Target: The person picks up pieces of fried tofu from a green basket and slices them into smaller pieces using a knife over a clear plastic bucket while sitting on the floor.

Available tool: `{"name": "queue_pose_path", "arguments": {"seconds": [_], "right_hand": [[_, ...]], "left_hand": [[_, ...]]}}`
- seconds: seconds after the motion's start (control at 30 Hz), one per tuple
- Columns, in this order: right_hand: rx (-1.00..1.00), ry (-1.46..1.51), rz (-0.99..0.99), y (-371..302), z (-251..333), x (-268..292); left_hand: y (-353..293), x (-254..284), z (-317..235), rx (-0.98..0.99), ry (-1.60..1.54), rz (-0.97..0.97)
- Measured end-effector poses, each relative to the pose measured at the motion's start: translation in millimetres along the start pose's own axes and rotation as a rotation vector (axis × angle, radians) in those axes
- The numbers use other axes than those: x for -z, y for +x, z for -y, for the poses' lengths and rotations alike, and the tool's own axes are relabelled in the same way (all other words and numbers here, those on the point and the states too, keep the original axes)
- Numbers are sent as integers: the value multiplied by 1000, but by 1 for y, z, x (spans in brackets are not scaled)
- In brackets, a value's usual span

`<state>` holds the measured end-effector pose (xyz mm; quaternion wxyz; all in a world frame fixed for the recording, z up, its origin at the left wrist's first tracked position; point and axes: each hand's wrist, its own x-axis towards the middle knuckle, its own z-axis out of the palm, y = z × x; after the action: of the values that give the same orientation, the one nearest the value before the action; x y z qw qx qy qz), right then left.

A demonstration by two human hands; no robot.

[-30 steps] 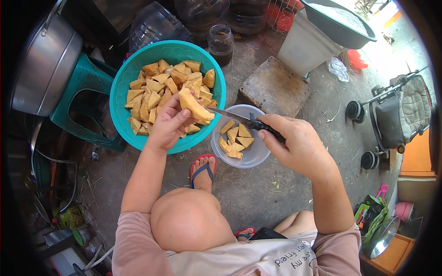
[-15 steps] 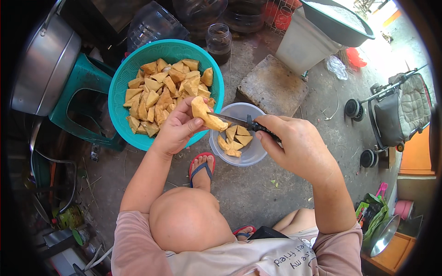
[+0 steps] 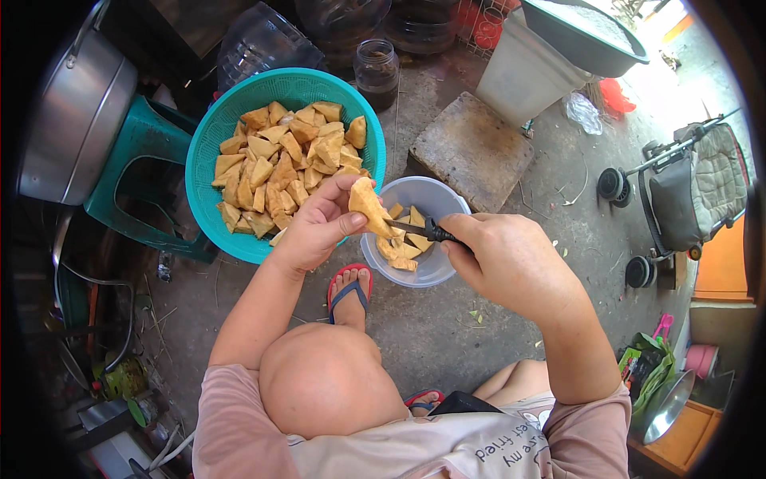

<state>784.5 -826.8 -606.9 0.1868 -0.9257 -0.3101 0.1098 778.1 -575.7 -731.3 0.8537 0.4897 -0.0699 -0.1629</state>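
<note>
Tofu piece [image 3: 369,205] carried rightward over clear bowl [image 3: 427,231]; left hand [image 3: 315,227] fingers pinch it, right hand [image 3: 503,259] fingers clamp knife [image 3: 423,230], blade at its right.

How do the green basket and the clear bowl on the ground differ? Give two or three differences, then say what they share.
The green basket is perforated and opaque; the clear bowl has smooth, see-through walls. The basket looks wider than the bowl. The basket is heaped with pieces; the bowl holds only a few. Both are round, sit on the concrete ground and hold tan wedge-shaped pieces.
</note>
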Motion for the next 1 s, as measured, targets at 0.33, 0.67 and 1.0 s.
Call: {"name": "queue_pose_path", "arguments": {"seconds": [0.33,0.67,1.0], "right_hand": [[-237,220,23,-55,-38,3],[-475,1046,452,-178,-52,-132],[-511,1531,484,-178,-53,-172]], "left_hand": [[10,8,13,22,657,-117],[-91,-3,-61,106,619,-685],[-312,-127,-83,1231,869,333]]}}
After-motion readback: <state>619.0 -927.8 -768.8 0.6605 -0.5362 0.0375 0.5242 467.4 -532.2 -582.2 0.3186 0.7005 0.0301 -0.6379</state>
